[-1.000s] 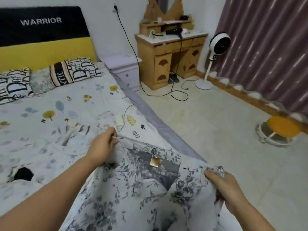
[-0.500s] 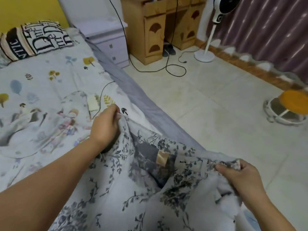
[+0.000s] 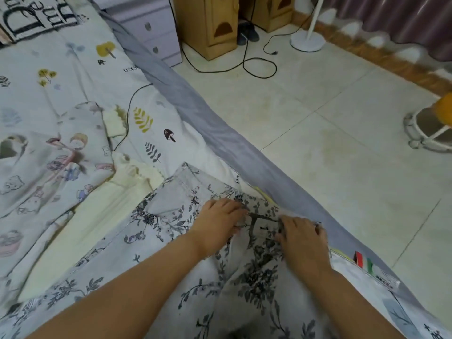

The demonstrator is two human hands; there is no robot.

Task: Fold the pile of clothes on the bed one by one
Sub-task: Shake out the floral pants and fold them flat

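A white garment with a grey-black flower print (image 3: 171,216) lies on the bed (image 3: 73,77) near its right edge. My left hand (image 3: 216,221) and my right hand (image 3: 302,237) sit close together on its top hem, fingers curled into the cloth and gripping it. A pale cream garment (image 3: 102,206) lies to the left, partly under the floral one. Further left lies a white piece with small cartoon figures (image 3: 49,167).
A black cable (image 3: 127,123) runs over the sheet. The grey bed edge (image 3: 220,133) slants down to the right, with tiled floor (image 3: 318,143) beyond. A lilac drawer unit (image 3: 151,28), a wooden dresser (image 3: 208,23), a fan base (image 3: 307,41) and a small orange-topped stool (image 3: 433,126) stand there.
My hands have come together from a wide spread and lowered the floral garment's hem onto the bed. My view has tilted further down.
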